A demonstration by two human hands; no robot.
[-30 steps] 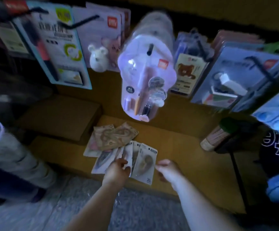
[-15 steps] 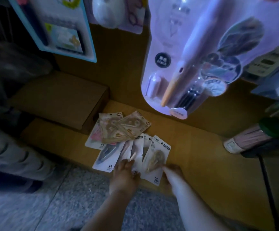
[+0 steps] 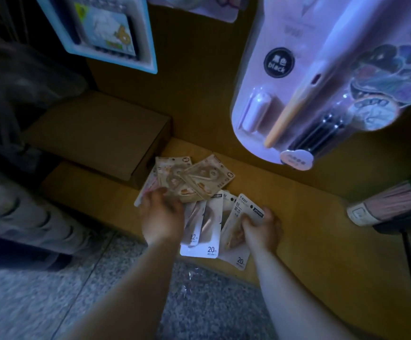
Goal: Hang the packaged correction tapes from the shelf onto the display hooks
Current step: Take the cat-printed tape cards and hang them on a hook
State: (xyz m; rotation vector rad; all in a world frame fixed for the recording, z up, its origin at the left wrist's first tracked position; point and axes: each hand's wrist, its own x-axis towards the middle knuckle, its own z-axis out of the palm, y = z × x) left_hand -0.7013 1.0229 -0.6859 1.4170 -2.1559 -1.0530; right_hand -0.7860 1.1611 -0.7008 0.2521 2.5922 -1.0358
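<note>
Head view, shelf: the wooden shelf (image 3: 305, 217) runs low in front of you, above a speckled floor (image 3: 96, 295).
Head view, packs: the correction tapes lie fanned out near the shelf's front edge, between your two hands.
Rightmost white pack (image 3: 232, 229): its long axis runs away from you. The printed header points towards the back wall and the "20" end towards you, and the top leans a little to the left.
Right hand (image 3: 260, 227): you grip that pack by its right edge, with your thumb curled over the front and your fingers behind it. You cannot tell whether it has cleared the shelf.
Middle white pack (image 3: 210, 231): it lies just beside the gripped pack and almost parallel to it. Its "20m" corner is nearest you, at the front edge.
12 m pack (image 3: 194, 224): it is partly under the middle pack's left side, lengthwise like the others.
Beige packs (image 3: 199, 177): two of them overlap further back and splay apart like a V, header corners pointing away from you.
Left hand (image 3: 162, 214): it is back up over the left of the fan, with the fingertips at the beige packs. Blur hides how far your fingers curl and whether they hold anything.
Cardboard box (image 3: 96, 133): it sits on the shelf to the left of the packs.
Pen blister pack (image 3: 285, 77): it hangs above right, close to your head.
Blue-edged pack (image 3: 148, 45): it hangs above left.
Pink bundle (image 3: 391, 204): it lies at the right, well apart from the tapes.
</note>
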